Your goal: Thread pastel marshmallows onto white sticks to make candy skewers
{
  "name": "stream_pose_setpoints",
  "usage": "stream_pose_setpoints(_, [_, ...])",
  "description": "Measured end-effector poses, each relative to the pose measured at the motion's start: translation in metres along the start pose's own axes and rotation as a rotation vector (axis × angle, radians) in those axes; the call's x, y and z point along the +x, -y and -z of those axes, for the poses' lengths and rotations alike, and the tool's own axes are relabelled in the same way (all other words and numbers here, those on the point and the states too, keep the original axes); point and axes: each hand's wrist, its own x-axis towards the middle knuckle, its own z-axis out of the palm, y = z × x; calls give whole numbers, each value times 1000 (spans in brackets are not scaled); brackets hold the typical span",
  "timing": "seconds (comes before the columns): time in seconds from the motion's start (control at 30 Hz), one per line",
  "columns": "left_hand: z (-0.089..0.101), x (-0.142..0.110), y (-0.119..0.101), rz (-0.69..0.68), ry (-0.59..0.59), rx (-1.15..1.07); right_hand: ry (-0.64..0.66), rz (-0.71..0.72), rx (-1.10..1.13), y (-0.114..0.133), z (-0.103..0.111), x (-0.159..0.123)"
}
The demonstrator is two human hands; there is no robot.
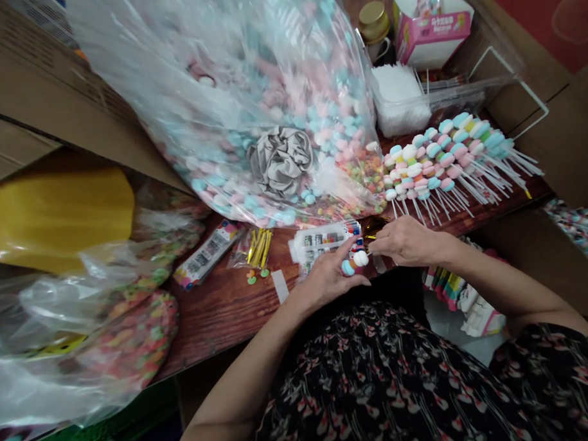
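In my left hand (327,277) is a small marshmallow skewer (349,267) with blue and white pieces, lying between the thumb and the forefinger. My right hand (402,242) is closed in a pinch just to the right, where the skewer's short white stick runs to its fingertips. A thin gold strip (370,236) shows beside those fingertips; whether they touch it I cannot tell. Under and behind my left hand lies a clear plastic pack (317,239) with printed patterns. Dark gold shiny material (377,225) sits behind my right hand.
A huge clear bag of pastel marshmallows (260,84) fills the back. Finished skewers (436,158) are piled at the right. Gold twist ties (260,247), a printed packet (208,255) and gummy rings (252,278) lie left of my hands. A plastic bin (453,91) stands at back right.
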Motion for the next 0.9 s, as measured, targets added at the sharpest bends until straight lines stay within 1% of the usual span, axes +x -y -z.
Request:
stream_pose_setpoints(0.03, [4,1,-1,-8,0,45,5,-22,0,0,0,1])
stream_pose_setpoints(0.1, [16,2,-4,-36,-25,168,-27,-57,11,-1,-2,1])
stream_pose_setpoints(0.2, [36,-3,-11,-60,-99,398,-142,-94,55,-1,-9,-1])
stream_pose_setpoints(0.3, [51,-13,-12,10,-130,547,-265,-109,131,-1,-20,-3])
stream_pose_setpoints(0.37, [54,-21,-7,65,-119,566,-339,-95,168,1,-28,-2])
stream_pose_setpoints(0.43, [53,-27,1,104,-99,523,-402,-75,145,3,-34,0])
stream_pose_setpoints(0.53, [48,-30,10,126,-93,398,-445,-34,-18,7,-36,4])
stream_pose_setpoints(0.63, [45,-27,12,128,-78,301,-467,56,-191,11,-29,7])
stream_pose_setpoints(0.73, [43,-21,7,149,-47,185,-475,169,-308,11,-17,9])
stream_pose_setpoints(0.83, [43,-19,1,193,20,-59,-462,271,-400,9,-6,9])
stream_pose_setpoints(0.9, [45,-19,-1,257,52,-248,-463,324,-443,9,0,8])
